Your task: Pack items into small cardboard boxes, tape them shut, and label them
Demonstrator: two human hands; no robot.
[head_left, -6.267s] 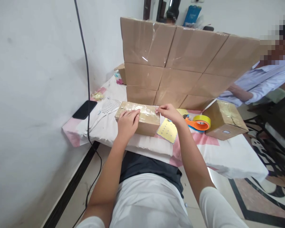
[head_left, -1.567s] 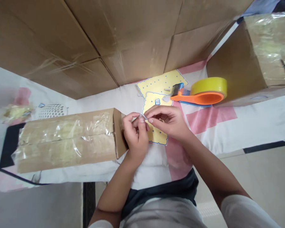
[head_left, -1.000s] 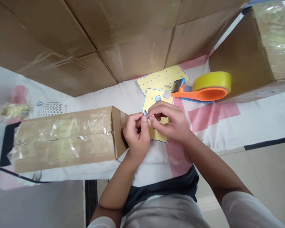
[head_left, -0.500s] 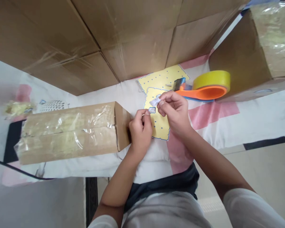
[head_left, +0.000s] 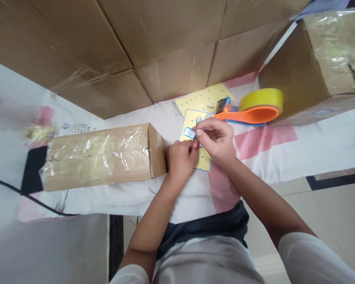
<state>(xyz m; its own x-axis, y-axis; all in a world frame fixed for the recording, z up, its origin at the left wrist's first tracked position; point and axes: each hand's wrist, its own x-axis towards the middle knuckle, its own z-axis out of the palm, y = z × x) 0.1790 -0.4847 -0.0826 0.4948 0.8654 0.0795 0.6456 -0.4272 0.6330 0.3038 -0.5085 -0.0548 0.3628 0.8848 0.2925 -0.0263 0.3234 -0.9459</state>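
Observation:
Between thumb and forefinger, my right hand (head_left: 217, 140) pinches a small white paper label (head_left: 189, 133) with a blue border and faint writing. My left hand (head_left: 182, 157) is closed just below, its fingertips meeting those of the right; whatever it grips is hidden. Both hands are over a yellow paper sheet (head_left: 203, 164) with a blue scalloped edge and small blue marks. Another small blue-edged label (head_left: 199, 120) lies on that sheet, beyond my right fingers. A second yellow sheet (head_left: 195, 97) lies behind, partly overlapped.
An orange tape dispenser (head_left: 233, 115) with a yellow tape roll (head_left: 262, 98) stands right of the sheets. A taped carton (head_left: 100, 157) lies at left, another (head_left: 298, 75) at right. Stacked cartons (head_left: 171, 79) wall off the back. A black cable (head_left: 6, 184) crosses the left side.
My left hand has shifted right, against my right fingertips. The paper in my right hand looked plain and tilted before; now a blue-bordered, written face shows.

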